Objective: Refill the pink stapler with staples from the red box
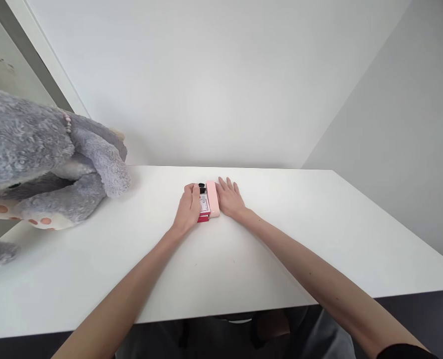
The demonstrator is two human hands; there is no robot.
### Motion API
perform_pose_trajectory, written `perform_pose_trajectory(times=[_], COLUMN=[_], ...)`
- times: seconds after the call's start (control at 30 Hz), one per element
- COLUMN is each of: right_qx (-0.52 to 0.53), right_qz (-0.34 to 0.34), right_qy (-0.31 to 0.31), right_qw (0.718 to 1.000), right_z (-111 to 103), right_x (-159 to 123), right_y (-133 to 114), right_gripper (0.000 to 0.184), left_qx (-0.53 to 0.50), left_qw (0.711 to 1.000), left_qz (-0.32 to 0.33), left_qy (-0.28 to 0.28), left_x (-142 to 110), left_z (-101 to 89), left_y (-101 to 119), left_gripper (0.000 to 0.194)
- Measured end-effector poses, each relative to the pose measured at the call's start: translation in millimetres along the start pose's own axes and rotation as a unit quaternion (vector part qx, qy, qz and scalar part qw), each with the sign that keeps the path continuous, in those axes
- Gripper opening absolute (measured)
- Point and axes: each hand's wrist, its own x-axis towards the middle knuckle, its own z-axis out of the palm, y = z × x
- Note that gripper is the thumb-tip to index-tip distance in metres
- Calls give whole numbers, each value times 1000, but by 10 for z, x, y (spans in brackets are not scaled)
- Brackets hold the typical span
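Observation:
A small pink and red box-like object (208,202) with a pale pink lid lies near the middle of the white table (281,239). My left hand (188,208) curls round its left side, fingers closed against it. My right hand (229,198) rests flat beside its right edge, fingers stretched out and touching the pink part. A small black piece shows at the object's far end, between my hands.
A large grey plush toy (45,164) with pink paw pads lies on the table's left end. White walls stand behind and to the right. The table's front edge is close to my body.

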Motion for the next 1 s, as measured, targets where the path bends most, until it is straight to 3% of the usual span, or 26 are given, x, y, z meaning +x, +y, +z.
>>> perform_pose_trajectory(times=[0.13,0.23,0.53,0.8,1.0], right_qx=[7,15,14,-7,0], right_qz=[3,18,-6,-41,-97], right_qy=[-3,-1,-2,-11,-36], right_qw=[1000,1000,1000,999,995], right_z=[23,38,28,67,85], right_x=[39,63,71,139,230], right_y=[-149,-220,-228,-189,-157], right_gripper=[55,56,56,55,54], left_qx=[4,-19,-109,-107,-124], left_qw=[997,995,989,986,986], left_qz=[-6,-25,-46,-64,-66], left_qy=[72,94,94,111,86], left_x=[63,100,123,148,171], left_z=[-2,-15,-86,-113,-170], left_y=[-73,-96,-115,-142,-125], left_gripper=[47,48,60,58,66])
